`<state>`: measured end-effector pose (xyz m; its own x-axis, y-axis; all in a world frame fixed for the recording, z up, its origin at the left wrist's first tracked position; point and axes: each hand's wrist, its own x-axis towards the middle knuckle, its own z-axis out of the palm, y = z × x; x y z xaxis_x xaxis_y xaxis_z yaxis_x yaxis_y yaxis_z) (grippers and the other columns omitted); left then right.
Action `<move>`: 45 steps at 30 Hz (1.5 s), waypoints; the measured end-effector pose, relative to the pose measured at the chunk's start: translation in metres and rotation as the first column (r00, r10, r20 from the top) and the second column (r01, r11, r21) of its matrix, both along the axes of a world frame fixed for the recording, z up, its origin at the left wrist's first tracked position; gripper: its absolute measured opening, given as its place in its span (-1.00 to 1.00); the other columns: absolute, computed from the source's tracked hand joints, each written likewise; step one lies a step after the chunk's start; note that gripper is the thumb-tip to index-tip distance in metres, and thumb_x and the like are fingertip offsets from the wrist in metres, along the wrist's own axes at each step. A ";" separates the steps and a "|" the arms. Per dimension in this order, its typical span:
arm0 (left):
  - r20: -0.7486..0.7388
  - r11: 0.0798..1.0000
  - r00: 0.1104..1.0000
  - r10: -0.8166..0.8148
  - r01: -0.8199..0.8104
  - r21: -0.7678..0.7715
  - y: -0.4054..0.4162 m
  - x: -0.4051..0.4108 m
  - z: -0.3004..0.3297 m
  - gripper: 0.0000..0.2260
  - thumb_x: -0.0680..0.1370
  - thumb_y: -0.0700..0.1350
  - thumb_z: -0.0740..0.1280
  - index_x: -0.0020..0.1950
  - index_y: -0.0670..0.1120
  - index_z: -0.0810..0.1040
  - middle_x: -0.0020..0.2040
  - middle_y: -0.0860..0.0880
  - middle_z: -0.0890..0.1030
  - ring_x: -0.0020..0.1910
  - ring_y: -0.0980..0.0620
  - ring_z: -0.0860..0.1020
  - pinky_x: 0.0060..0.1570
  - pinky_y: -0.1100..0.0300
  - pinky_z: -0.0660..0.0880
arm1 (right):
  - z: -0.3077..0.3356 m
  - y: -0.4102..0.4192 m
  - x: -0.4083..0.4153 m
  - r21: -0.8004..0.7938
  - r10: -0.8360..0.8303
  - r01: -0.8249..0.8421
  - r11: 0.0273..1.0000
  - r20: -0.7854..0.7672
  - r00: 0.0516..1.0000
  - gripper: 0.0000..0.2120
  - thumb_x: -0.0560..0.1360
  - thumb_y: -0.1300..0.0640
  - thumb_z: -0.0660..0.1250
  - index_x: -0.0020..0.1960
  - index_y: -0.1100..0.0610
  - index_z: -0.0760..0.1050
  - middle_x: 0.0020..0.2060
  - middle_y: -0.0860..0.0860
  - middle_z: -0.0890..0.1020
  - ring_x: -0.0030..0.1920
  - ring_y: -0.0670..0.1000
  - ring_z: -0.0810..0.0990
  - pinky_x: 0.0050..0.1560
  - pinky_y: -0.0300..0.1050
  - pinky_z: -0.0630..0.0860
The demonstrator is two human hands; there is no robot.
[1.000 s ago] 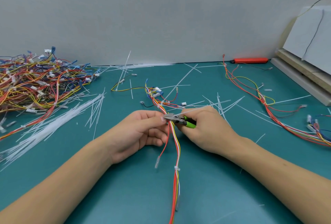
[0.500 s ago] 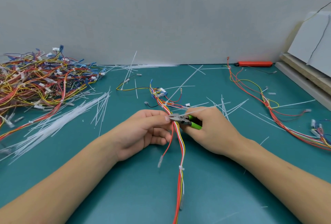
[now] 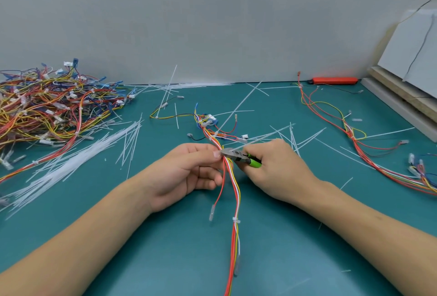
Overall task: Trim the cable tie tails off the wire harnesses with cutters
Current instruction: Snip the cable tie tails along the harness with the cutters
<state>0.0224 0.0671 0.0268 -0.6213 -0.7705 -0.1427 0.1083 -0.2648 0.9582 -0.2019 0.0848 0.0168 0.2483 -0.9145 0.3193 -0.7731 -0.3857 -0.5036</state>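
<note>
Centre of green mat (image 3: 142, 236): wire harness (image 3: 233, 191) runs near to far between both hands. Left hand (image 3: 189, 172) pinches the bundle at thumb and fingertip, remaining fingers curled loosely beneath. Right hand (image 3: 276, 170) wraps the green handles of the cutters (image 3: 238, 156); blades sit at the harness, touching the left thumb tip, with a cable tie tail (image 3: 250, 143) angling far-right from them. Harness pile (image 3: 47, 106) far left; loose cable ties (image 3: 78, 154) beside it.
</note>
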 end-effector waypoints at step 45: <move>0.085 0.998 0.995 0.060 -0.061 0.002 0.004 -0.004 0.000 -0.78 0.59 -0.06 0.41 0.03 -0.23 0.62 -0.12 -0.15 0.66 -0.31 0.03 0.61 -0.30 0.26 0.56 | 0.012 0.019 0.007 0.097 0.131 -0.186 0.978 0.413 0.901 -0.88 0.57 0.21 0.45 -0.14 0.07 0.62 -0.38 -0.07 0.52 -0.33 -0.07 0.42 -0.27 -0.21 0.37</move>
<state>0.0180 0.0712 0.0271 -0.5591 -0.8055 -0.1964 0.0431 -0.2648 0.9634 -0.1949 0.1036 0.0288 0.2692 -0.9141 0.3033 -0.4284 -0.3957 -0.8124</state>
